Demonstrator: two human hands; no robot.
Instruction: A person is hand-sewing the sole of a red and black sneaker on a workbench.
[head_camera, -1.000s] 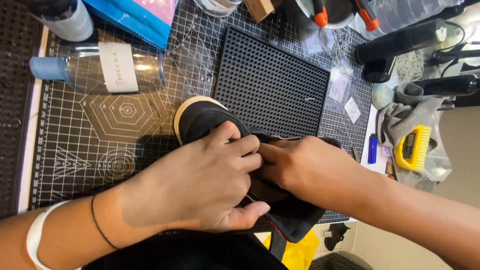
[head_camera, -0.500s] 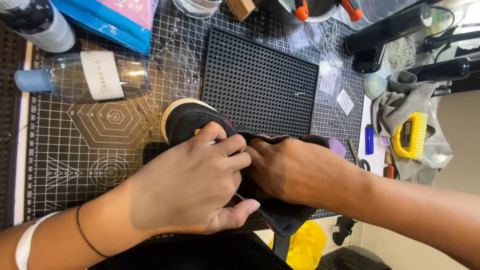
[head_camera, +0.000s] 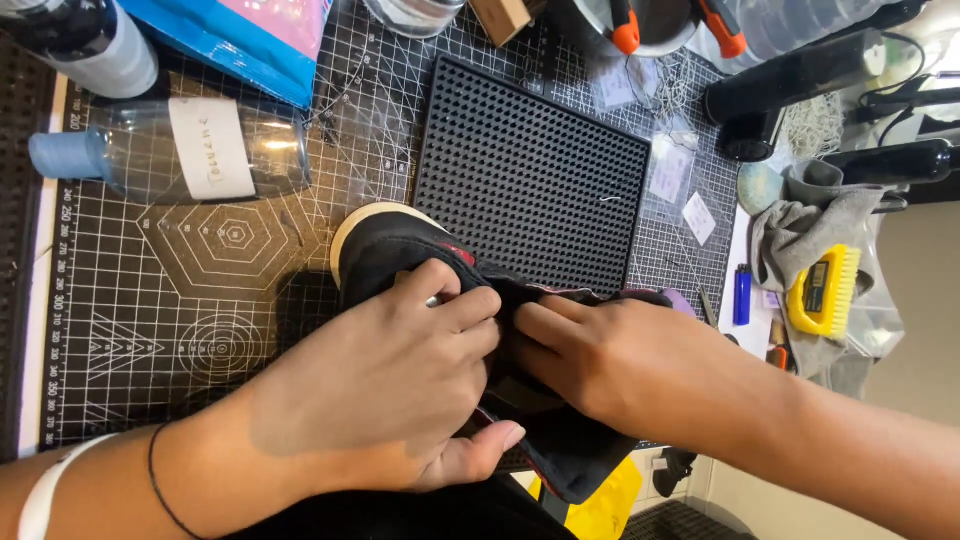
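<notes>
A black shoe (head_camera: 395, 255) with a cream sole edge and red trim lies on the dark cutting mat (head_camera: 200, 300), toe pointing up and left. My left hand (head_camera: 390, 385) wraps over its middle, fingers curled on the upper and thumb under the side. My right hand (head_camera: 625, 365) grips the heel end from the right, its fingertips meeting the left hand's. Both hands hide most of the shoe's opening.
A black dotted rubber mat (head_camera: 530, 185) lies just beyond the shoe. A clear bottle with a blue cap (head_camera: 170, 150) lies at left. A yellow brush (head_camera: 825, 290) on a grey cloth and a blue lighter (head_camera: 741, 294) sit at right. Tools crowd the far edge.
The view has shifted slightly, so the shoe and hands sit a little lower and more to the left. Both hands keep their hold on the shoe; fingers have shifted only slightly.
</notes>
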